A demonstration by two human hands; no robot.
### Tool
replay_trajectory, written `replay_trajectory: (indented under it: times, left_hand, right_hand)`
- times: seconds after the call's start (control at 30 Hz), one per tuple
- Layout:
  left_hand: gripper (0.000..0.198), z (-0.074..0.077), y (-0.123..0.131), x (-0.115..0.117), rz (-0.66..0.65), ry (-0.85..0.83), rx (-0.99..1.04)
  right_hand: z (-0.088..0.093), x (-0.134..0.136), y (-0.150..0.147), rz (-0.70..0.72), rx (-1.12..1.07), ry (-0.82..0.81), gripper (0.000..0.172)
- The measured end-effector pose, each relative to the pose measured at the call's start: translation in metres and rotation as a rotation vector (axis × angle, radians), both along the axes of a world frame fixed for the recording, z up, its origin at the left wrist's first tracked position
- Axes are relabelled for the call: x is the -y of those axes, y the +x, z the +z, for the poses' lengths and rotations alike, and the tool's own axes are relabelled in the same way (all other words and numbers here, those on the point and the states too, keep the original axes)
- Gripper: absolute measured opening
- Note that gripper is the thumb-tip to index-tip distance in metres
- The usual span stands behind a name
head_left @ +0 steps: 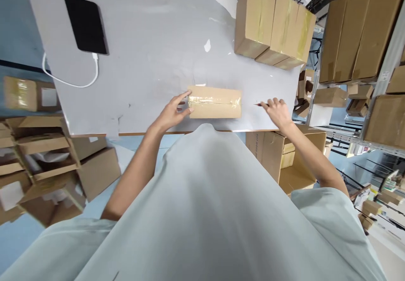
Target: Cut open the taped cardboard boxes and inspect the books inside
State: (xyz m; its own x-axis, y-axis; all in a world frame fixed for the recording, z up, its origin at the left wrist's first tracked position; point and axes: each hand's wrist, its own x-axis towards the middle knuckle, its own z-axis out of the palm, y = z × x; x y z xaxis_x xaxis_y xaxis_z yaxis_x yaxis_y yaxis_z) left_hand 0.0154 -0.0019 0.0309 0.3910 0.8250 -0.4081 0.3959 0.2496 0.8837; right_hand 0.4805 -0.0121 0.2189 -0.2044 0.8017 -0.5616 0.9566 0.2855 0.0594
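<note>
A long brown cardboard box (215, 110) lies flat near the front edge of the grey table, with clear tape along its top seam. At its left end is my left hand (172, 113), fingers spread and fingertips touching the box, without being wrapped round it. To the right of the box, apart from it, my right hand (278, 113) is closed round a small, thin, dark pointed tool (261, 104), whose tip points left. Most of the tool is hidden in the fingers.
Taped boxes (255, 15) stand at the table's back right. A black tablet-like device (85, 24) with a white cable (80, 86) lies at the back left. Open cartons (47, 146) sit on the left, another carton (268, 146) below the right edge, shelves with boxes beyond.
</note>
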Motion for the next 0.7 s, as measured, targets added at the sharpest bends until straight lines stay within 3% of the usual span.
replay_trajectory:
  times: [0.1,0.2,0.3,0.4,0.53,0.7]
  left_hand:
    - [0.084,0.001,0.006,0.002,0.061,-0.015,-0.060]
    - [0.077,0.007,0.024,0.008,0.177,0.063,-0.180]
    - [0.080,0.015,0.056,0.018,0.250,0.203,-0.284]
    - [0.089,0.017,0.087,0.025,0.262,0.255,-0.345]
    - [0.095,0.012,0.101,0.027,0.308,0.270,-0.435]
    - [0.094,0.004,0.080,0.025,0.299,0.307,-0.457]
  right_hand:
    - [-0.006,0.016,0.052,-0.205,0.062,0.006,0.044]
    - [-0.038,0.035,0.071,-0.471,0.028,0.067,0.041]
    - [-0.096,0.048,0.046,-0.908,-0.214,0.072,0.023]
    - [-0.154,0.052,-0.004,-1.407,-0.626,-0.011,0.024]
    - [-0.200,0.050,-0.061,-1.539,-0.848,-0.084,0.026]
    - [-0.212,0.047,-0.096,-1.565,-1.023,-0.103,0.037]
